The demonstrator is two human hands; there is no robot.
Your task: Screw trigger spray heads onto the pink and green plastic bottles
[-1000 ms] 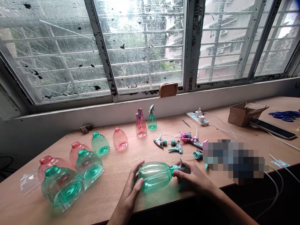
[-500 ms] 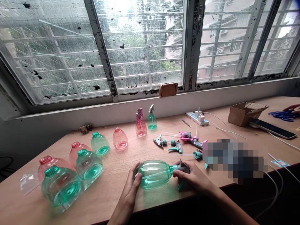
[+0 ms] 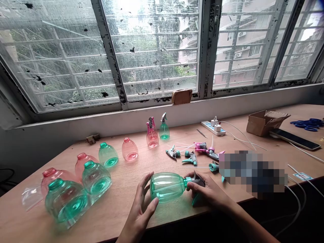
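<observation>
A green see-through spray bottle lies on its side on the wooden table, just in front of me. My left hand cups its base with thumb and fingers curled round the bottom. My right hand is closed round the grey and green trigger head at the bottle's neck. Loose trigger heads lie just beyond, pink and green ones mixed.
Several empty green and pink bottles lie at the left. Two finished spray bottles stand near the wall. A power strip, a cardboard box, a phone, blue scissors and white cables sit at the right.
The bottle has turned slightly and its base has lifted a little. My left hand has slid lower under the base. Another person's hand near the scissors appeared and went away.
</observation>
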